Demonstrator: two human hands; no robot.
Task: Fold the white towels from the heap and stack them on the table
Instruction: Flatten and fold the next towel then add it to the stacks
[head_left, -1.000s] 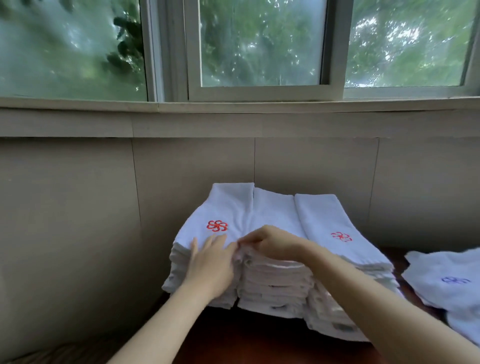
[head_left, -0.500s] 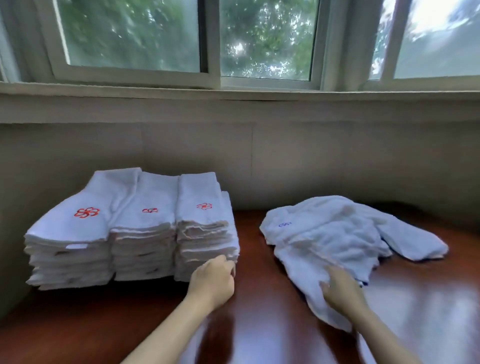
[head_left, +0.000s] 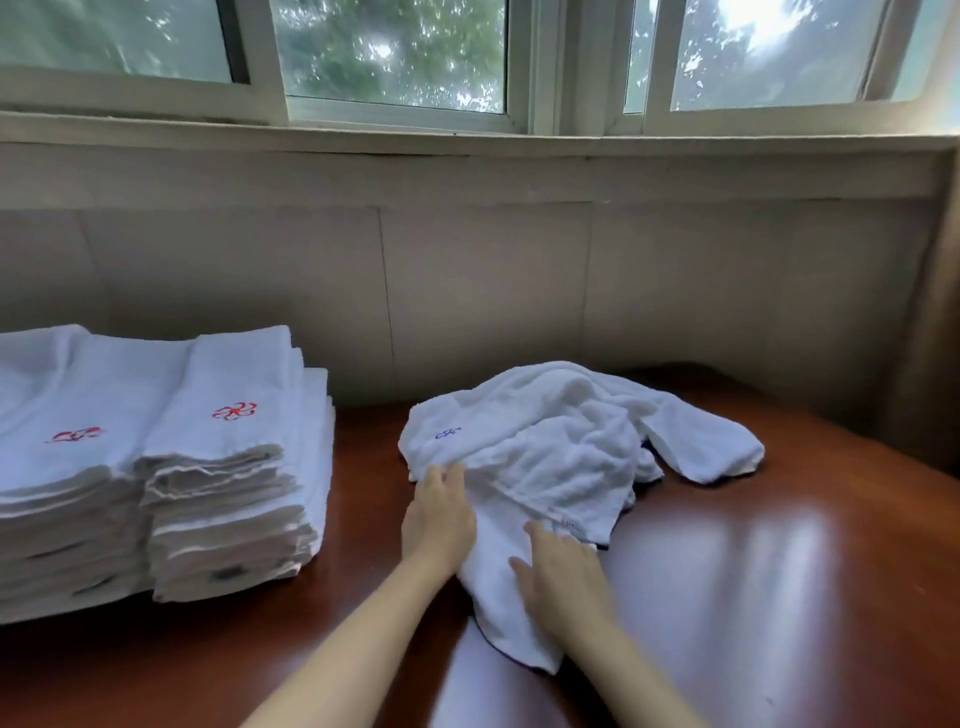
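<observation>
While the folded stacks (head_left: 156, 467) sit at the left edge of the frame, both hands rest on the heap (head_left: 566, 457) of unfolded white towels at centre frame on the dark red counter (head_left: 753, 597). The heap stretches away from the person toward the upper right, its long axis running from a narrow tail near the lower centre of the frame to a loose flap at the right. The left hand (head_left: 439, 519) lies on the heap's left border, fingers extended and touching the cloth just below a small blue emblem (head_left: 448, 432). The right hand (head_left: 563, 577) lies flat on the near tail, fingers relaxed, gripping nothing that can be seen. Both hands are on the near end, the right one closer to the tail's tip, so the next pull likely draws a towel toward the lower centre of the frame.
</observation>
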